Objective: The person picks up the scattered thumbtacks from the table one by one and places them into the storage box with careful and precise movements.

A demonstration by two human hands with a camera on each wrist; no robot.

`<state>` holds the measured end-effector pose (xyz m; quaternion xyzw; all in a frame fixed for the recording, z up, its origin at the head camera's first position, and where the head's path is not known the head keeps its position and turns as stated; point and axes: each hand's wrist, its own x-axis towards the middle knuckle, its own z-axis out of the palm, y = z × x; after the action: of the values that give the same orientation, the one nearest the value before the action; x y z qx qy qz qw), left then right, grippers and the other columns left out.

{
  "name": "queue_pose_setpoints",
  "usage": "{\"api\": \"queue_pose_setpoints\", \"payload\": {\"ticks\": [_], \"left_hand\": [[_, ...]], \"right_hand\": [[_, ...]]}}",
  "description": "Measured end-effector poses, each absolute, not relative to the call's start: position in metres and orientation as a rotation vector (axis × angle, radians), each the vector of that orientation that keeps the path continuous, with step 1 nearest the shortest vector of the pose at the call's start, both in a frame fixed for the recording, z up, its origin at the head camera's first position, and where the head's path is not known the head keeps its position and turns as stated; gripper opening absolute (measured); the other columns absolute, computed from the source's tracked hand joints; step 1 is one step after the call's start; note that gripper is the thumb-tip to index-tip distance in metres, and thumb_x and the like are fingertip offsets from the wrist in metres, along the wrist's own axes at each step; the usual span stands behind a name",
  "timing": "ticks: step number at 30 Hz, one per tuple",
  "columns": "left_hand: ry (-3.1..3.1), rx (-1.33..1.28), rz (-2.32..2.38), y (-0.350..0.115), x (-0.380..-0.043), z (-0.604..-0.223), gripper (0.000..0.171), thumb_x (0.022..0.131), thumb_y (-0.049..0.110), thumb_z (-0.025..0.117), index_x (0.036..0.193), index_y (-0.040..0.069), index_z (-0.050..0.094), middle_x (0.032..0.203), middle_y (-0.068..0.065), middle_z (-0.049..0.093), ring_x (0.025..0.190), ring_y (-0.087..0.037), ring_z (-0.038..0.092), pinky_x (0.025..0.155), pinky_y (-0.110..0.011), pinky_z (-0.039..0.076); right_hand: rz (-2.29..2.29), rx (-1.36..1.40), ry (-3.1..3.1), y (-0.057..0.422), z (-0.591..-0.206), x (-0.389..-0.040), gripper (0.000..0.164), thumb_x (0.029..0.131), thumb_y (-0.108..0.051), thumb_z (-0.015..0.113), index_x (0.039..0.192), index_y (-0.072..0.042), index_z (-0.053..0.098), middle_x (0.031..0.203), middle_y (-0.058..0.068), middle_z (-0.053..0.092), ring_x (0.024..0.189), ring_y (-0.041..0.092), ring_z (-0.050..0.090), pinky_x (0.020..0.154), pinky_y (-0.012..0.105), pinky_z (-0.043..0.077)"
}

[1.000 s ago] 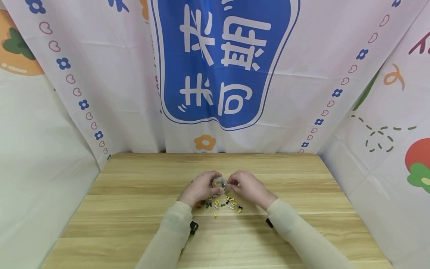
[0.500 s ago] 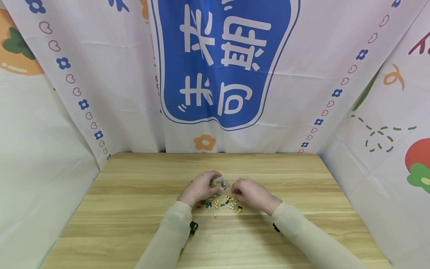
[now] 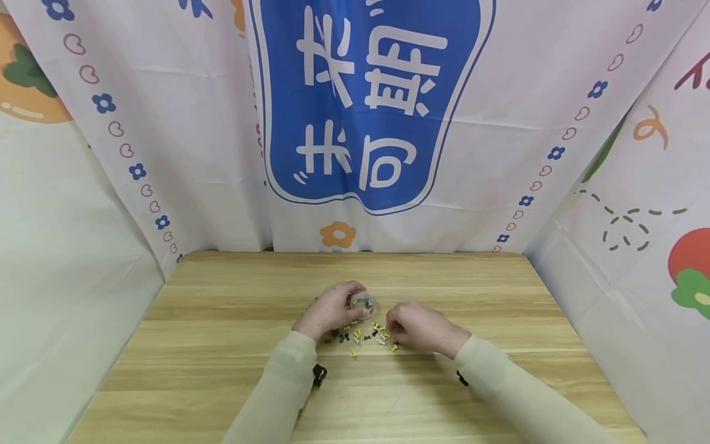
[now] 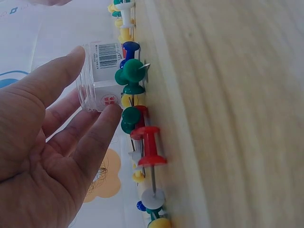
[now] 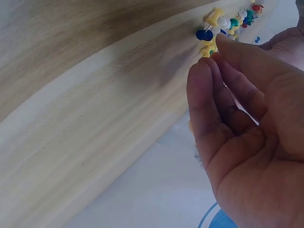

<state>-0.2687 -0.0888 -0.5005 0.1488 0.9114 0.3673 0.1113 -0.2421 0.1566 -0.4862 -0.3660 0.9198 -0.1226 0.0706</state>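
Observation:
My left hand [image 3: 330,310] grips a small clear round jar [image 3: 363,298], its thumb on one side and fingers on the other. A label with a barcode shows on the jar in the left wrist view, and a few pushpins show inside it from above. Loose pushpins in yellow, white, green, blue and red lie before it; a red pushpin [image 4: 149,145] is close to the left wrist camera. Beside the right end of the pile hovers my right hand [image 3: 421,327], fingers bent and thumb apart. Near its fingertips lies a blue pushpin [image 5: 204,35]; nothing shows in its grasp.
The pushpins rest on a wood-grain table [image 3: 233,382], some with bare metal points sticking out sideways. A printed white curtain [image 3: 216,154] hangs behind the table's far edge, with more cloth at both sides.
My right hand has left the jar's rim and moved right and toward the near side, down to the pushpins. The left hand stays on the jar.

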Motion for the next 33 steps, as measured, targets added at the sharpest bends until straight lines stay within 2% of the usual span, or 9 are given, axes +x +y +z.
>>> {"api": "queue_pose_setpoints", "payload": {"ticks": [7, 21, 33], "left_hand": [[2.682, 0.446, 1.072, -0.089, -0.268, -0.500, 0.053, 0.094, 0.032, 0.081, 0.141, 0.017, 0.063, 0.127, -0.003, 0.072, 0.110, -0.019, 0.067, 0.098, -0.044, 0.057], [2.699, 0.434, 1.046, -0.088, -0.266, -0.499, 0.060, 0.096, 0.034, 0.079, 0.149, 0.017, 0.058, 0.142, -0.010, 0.067, 0.125, -0.026, 0.065, 0.110, -0.049, 0.054], [2.712, 0.461, 1.022, -0.089, -0.266, -0.498, 0.057, 0.095, 0.033, 0.079, 0.146, 0.015, 0.061, 0.140, -0.011, 0.067, 0.123, -0.026, 0.066, 0.107, -0.051, 0.055]], "right_hand": [[-0.329, -1.101, 2.747, 0.156, -0.488, -0.240, 0.011, 0.089, -0.019, 0.085, 0.086, -0.019, 0.074, 0.080, -0.013, 0.070, 0.069, -0.002, 0.055, 0.065, 0.016, 0.050], [-0.332, -1.084, 2.740, 0.158, -0.492, -0.241, 0.009, 0.090, -0.015, 0.082, 0.088, -0.019, 0.074, 0.083, -0.012, 0.071, 0.072, -0.001, 0.056, 0.068, 0.017, 0.052], [-0.395, -1.061, 2.776, 0.159, -0.481, -0.247, 0.012, 0.092, -0.008, 0.075, 0.088, -0.019, 0.076, 0.086, -0.011, 0.073, 0.075, 0.001, 0.060, 0.069, 0.020, 0.053]]}}
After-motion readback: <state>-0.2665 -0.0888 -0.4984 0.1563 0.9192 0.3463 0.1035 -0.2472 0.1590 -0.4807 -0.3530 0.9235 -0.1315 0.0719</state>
